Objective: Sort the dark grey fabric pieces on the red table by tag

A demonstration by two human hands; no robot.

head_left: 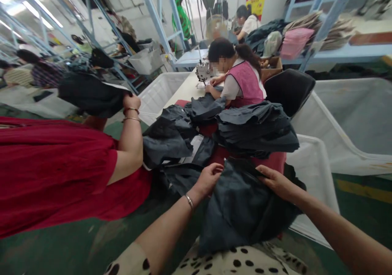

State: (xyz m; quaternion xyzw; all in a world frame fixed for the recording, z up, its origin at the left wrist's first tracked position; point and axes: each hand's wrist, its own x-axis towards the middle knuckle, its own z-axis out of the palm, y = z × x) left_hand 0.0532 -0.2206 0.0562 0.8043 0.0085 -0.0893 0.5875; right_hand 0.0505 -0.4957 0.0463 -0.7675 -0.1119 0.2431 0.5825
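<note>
The person's left hand [210, 179] is resting on the upper left edge of a dark slate-grey piece of cut cloth [241, 209] that is lying across the lap, its fingers [218, 169] curling in and pinching that edge. The right hand [275, 181] is lying on the upper right edge of the same cloth, its fingers [263, 170] stretching flat and close together along the fabric rather than closing round it, so it is pressing more than gripping. A thin metal bangle [189, 202] is sitting on the left wrist, and a cream garment with black spots [241, 262] is showing beneath the cloth. Just beyond the hands, a loose heap of the same dark grey cloth pieces [254, 130] is piling up over a red-covered surface [272, 160], touching the held piece. To the right, a large white plastic bin [318, 173] is standing beside the heap, and what it holds cannot be told from here; a bigger white tub [361, 120] is standing behind it, its visible walls bare. Another white bin [159, 93] is standing on the far left side of the heap. On the left, a co-worker in a red dress [58, 173] is lifting a dark bundle [92, 93] with one raised hand [131, 102]. Further back, a person in a pink vest [245, 83] is bending over a white sewing machine [202, 71] on a pale worktop [186, 89].
</note>
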